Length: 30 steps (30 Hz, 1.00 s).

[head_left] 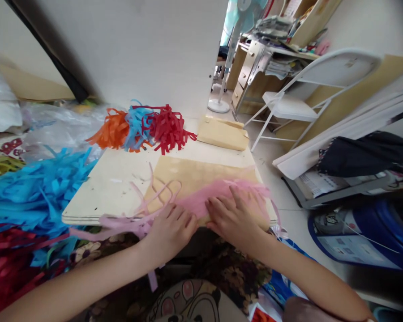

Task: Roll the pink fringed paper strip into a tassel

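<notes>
A pink fringed tissue-paper piece lies across a tan board on a white table. My left hand is closed over its left part, and loose pink strips trail out to the left past the table's front edge. My right hand lies on the right part of the tissue, its fingers spread and stretched out. The strips beneath both palms are hidden. Farther back on the table sit an orange tassel, a light blue tassel and a red tassel.
A tan folded packet rests at the table's back right. Heaps of blue paper fringe and dark red fringe are piled at the left. A white folding chair and a blue container stand on the right.
</notes>
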Each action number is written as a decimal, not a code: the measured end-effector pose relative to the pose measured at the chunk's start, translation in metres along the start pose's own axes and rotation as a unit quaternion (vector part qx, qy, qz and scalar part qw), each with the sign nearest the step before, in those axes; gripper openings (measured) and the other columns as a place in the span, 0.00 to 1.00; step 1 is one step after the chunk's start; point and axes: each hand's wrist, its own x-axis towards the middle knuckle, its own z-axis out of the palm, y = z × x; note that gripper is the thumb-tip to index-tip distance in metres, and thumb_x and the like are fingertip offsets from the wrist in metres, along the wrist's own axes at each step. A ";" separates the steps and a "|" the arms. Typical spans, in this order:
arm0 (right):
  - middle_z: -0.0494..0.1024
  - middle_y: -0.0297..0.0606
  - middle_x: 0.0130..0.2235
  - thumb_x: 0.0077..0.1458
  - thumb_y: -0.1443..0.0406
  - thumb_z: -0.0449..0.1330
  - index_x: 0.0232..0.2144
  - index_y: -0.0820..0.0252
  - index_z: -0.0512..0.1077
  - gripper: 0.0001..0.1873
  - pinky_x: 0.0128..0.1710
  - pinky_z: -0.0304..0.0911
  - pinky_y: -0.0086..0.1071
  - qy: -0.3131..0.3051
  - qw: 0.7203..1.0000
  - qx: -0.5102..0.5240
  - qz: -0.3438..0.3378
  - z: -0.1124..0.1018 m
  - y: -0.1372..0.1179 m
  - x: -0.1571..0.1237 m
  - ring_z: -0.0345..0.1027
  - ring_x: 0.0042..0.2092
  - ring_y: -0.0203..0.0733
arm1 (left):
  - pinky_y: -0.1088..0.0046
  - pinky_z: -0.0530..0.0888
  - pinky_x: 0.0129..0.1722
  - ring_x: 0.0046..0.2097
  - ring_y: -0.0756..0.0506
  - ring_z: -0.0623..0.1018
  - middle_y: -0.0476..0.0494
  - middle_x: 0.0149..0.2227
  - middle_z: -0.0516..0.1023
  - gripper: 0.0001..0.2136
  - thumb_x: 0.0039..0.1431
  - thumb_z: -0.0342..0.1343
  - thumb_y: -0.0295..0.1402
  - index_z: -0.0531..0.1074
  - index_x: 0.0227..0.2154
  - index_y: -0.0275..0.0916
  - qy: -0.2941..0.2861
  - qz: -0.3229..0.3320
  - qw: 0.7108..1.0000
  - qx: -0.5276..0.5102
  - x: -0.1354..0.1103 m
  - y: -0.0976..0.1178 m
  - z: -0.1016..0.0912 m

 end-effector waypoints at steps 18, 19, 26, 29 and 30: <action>0.65 0.37 0.28 0.52 0.71 0.47 0.28 0.63 0.65 0.08 0.35 0.52 0.36 0.075 0.996 0.055 -0.018 0.009 -0.014 0.011 0.57 0.31 0.39 | 0.71 0.60 0.23 0.23 0.46 0.67 0.46 0.18 0.66 0.09 0.49 0.44 0.20 0.63 0.19 0.35 -0.050 -0.022 0.998 -0.027 0.009 -0.006 -0.001; 0.65 0.37 0.28 0.52 0.71 0.47 0.26 0.63 0.64 0.08 0.32 0.51 0.35 0.063 0.996 0.068 -0.014 0.010 -0.012 0.014 0.57 0.31 0.39 | 0.71 0.60 0.22 0.22 0.46 0.67 0.45 0.18 0.66 0.09 0.48 0.43 0.19 0.63 0.18 0.35 -0.061 -0.036 0.997 -0.020 0.011 -0.006 -0.001; 0.66 0.36 0.24 0.53 0.68 0.46 0.23 0.63 0.63 0.10 0.27 0.48 0.31 -0.043 0.992 0.112 0.030 -0.001 0.008 0.027 0.57 0.27 0.38 | 0.70 0.64 0.21 0.24 0.43 0.71 0.42 0.19 0.69 0.08 0.46 0.43 0.18 0.65 0.20 0.33 -0.158 -0.097 0.983 0.013 0.025 -0.013 -0.005; 0.67 0.36 0.24 0.54 0.67 0.47 0.22 0.64 0.63 0.11 0.27 0.49 0.30 -0.077 0.989 0.120 0.041 -0.002 0.018 0.027 0.59 0.26 0.37 | 0.71 0.64 0.19 0.23 0.42 0.71 0.41 0.19 0.70 0.09 0.48 0.42 0.19 0.65 0.21 0.32 -0.216 -0.116 0.969 0.024 0.030 -0.018 -0.009; 0.67 0.36 0.24 0.54 0.67 0.48 0.22 0.64 0.63 0.11 0.26 0.49 0.29 -0.087 0.988 0.120 0.046 -0.001 0.021 0.026 0.60 0.26 0.37 | 0.71 0.64 0.18 0.23 0.42 0.72 0.40 0.19 0.70 0.09 0.49 0.42 0.20 0.65 0.21 0.32 -0.227 -0.119 0.966 0.030 0.032 -0.019 -0.010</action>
